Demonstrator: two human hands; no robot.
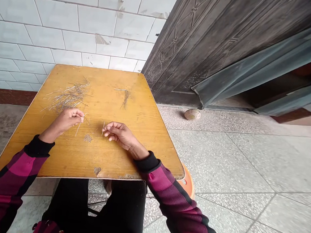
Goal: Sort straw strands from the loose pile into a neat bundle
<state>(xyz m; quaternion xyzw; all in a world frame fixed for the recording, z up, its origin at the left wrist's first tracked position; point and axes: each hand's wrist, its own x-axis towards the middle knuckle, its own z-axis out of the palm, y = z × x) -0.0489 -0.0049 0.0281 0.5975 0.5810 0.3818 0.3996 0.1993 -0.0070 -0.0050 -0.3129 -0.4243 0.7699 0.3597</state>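
Observation:
My left hand (72, 119) is closed in a pinch on a thin, pale wire-like strand (78, 128), which hangs below the fingertips. Just behind that hand lies a loose, tangled pile of thin wire-like strands (68, 96), some shiny and some dark. My right hand (118, 133) is pinched on a short pale strand (103, 128) that stands nearly upright at its fingertips. A gap separates the two hands above the tabletop. Beyond my right hand rests a smaller bunch of strands (126, 98). What the strands are made of I cannot make out.
The yellow wooden table (143, 130) has worn patches near its front edge. A white tiled wall (95, 20) stands behind it. An orange stool (189, 181) shows under the right corner. To the right are a dark carved door (188, 47), a curtain (258, 64) and a round object (192, 114) on the floor.

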